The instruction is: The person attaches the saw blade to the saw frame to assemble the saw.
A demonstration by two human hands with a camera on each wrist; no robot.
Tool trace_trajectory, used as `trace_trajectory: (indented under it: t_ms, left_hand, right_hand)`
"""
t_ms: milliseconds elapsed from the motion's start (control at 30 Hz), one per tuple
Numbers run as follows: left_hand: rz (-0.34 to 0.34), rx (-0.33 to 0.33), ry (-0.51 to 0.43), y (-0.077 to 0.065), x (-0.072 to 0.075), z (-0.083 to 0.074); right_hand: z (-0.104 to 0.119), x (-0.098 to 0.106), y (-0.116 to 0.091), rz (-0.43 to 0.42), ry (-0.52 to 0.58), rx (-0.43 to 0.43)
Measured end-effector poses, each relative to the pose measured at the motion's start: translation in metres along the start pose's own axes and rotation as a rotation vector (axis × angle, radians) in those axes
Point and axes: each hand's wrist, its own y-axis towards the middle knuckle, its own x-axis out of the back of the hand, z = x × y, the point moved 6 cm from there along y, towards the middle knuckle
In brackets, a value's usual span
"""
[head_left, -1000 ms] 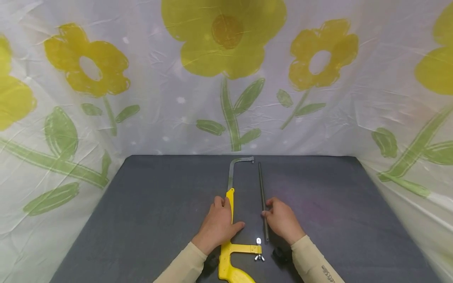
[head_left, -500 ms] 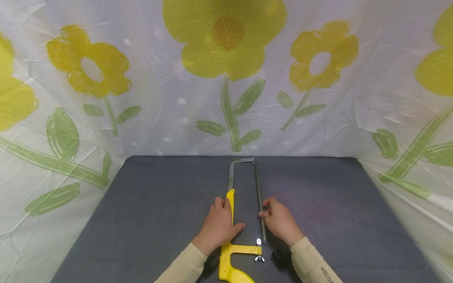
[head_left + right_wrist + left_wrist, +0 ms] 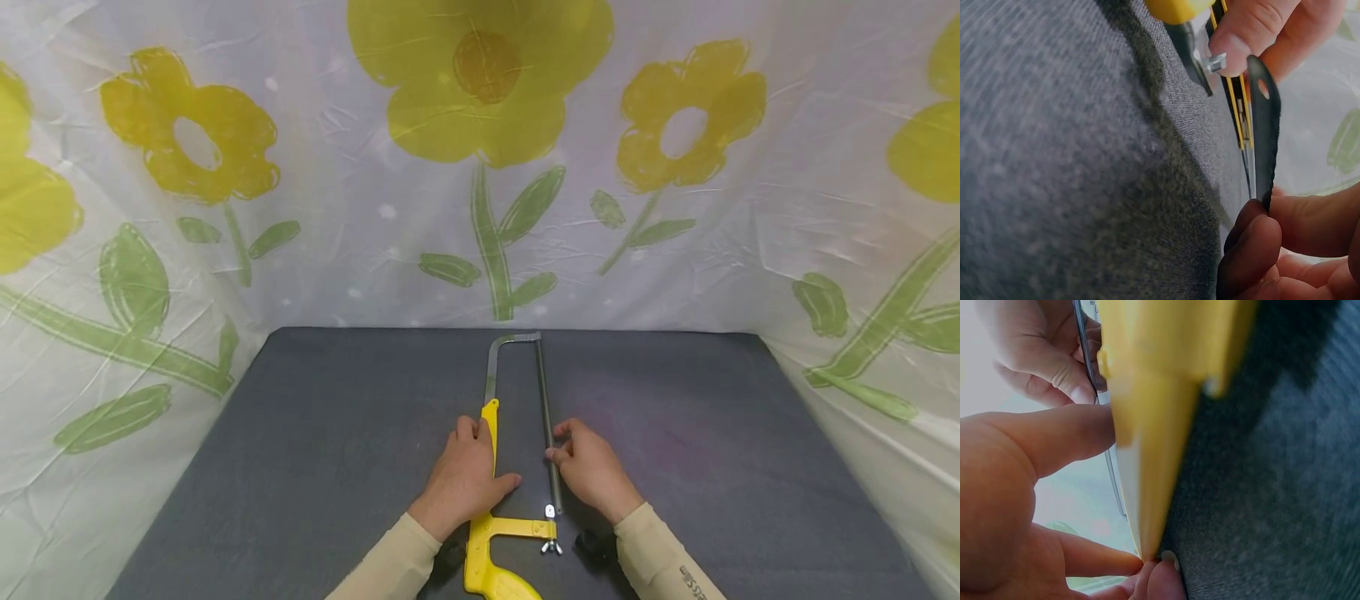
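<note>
Seeing the blade's (image 3: 1265, 137) teeth (image 3: 1275, 150) takes the right-wrist view.

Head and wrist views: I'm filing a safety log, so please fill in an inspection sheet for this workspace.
Surface: dark grey tabletop, faint purplish patch toward the right.
Job's things: hacksaw frame, yellow with a bare metal far end; blade meets the frame's far tip, though whether hooked cannot be told; its near end, with a hole, is apart from the metal stud.
Clutter: dark shapes by the wrists, too unclear to name.
Hands: left hand grips the hacksaw frame; right hand pinches the blade.
Cables: nothing seen.
Surroundings: white sheet printed with yellow flowers.
</note>
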Motion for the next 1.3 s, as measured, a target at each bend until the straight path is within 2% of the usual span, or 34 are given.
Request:
trace_trajectory:
  t_ms: [433, 1000, 1300]
  left_hand:
    - [-0.009, -0.023, 0.007, -0.0015, 0.0022, -0.0017]
    - [-0.004, -0.001, 0.015, -0.0001, -0.0004, -0.0010]
    - [0.001, 0.018, 0.033, 0.0002, -0.0001, -0.0024]
  right_hand:
    - [-0.0014, -0.0004, 0.0017, -0.013, 0.008, -0.005]
    - [-0.0030, -0.0020, 0.0029, 0.006, 0.001, -0.029]
    - [-0.0031, -0.0029, 0.0029, -0.004, -0.003, -0.015]
